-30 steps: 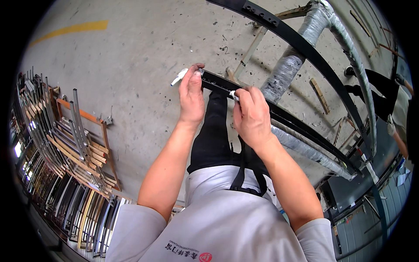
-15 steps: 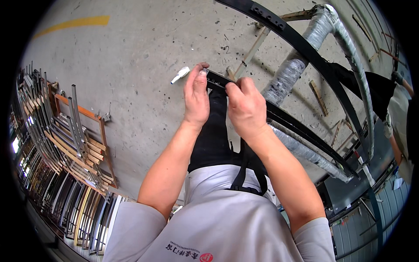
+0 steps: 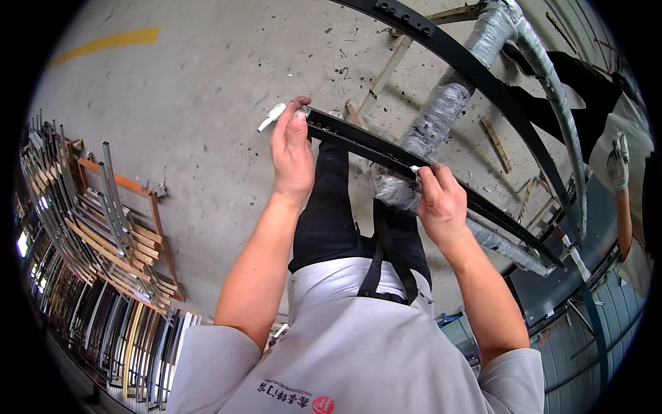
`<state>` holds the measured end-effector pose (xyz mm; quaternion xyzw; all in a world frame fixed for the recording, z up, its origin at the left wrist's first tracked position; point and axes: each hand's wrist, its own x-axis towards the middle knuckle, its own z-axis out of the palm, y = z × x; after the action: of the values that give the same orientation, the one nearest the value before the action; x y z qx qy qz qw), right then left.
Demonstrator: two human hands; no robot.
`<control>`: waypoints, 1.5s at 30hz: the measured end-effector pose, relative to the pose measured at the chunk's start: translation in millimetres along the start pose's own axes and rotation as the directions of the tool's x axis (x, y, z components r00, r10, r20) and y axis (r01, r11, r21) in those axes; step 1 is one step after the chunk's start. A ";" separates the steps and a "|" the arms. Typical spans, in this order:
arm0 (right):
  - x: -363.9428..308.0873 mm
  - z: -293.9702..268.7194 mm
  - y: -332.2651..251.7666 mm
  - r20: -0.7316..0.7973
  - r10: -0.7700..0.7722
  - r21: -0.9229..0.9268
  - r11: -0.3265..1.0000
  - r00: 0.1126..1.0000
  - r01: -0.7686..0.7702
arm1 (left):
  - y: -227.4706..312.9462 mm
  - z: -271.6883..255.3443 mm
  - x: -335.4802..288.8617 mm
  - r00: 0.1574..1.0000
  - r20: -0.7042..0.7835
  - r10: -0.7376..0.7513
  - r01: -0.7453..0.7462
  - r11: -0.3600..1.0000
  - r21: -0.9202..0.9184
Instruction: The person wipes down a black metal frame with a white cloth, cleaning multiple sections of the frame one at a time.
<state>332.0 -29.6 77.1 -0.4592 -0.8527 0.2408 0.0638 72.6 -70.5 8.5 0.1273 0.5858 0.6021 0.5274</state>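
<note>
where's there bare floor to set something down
The concrete floor between the yellow stripe, the stacked strips and the left hand looks largely bare. It's crowded beyond and right of the right hand: wrapped tubes, a curved black bar, wooden pieces.

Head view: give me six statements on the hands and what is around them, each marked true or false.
1. The left hand is at the left end of the bar. True.
2. The two hands touch each other. False: they are apart along the bar.
3. The right hand holds a small white thing at the bar. True.
4. The bar is white. False: it is black.
5. The stacked strips are on the person's left. True.
6. Both hands are covered. False: both are bare; a co-worker wears a pale glove.
</note>
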 end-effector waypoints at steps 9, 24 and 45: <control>47.9 34.1 -28.2 -0.104 -0.162 0.088 0.981 0.981 0.171 | -6.3 -1.8 3.8 1.000 -0.009 0.026 -0.027 0.999 -0.028; 77.0 51.9 -53.7 -0.172 -0.225 0.153 0.956 0.959 0.251 | -6.2 8.7 5.7 0.996 -0.034 0.087 -0.090 0.990 -0.106; 12.4 41.2 -3.6 -0.187 -0.204 0.182 0.954 0.961 0.238 | -6.5 -15.2 10.7 0.997 -0.018 0.071 -0.072 0.994 -0.079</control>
<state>308.6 -35.6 41.2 -0.3702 -0.8615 0.2787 0.2075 59.7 -72.3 -6.2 0.1226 0.5604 0.6444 0.5056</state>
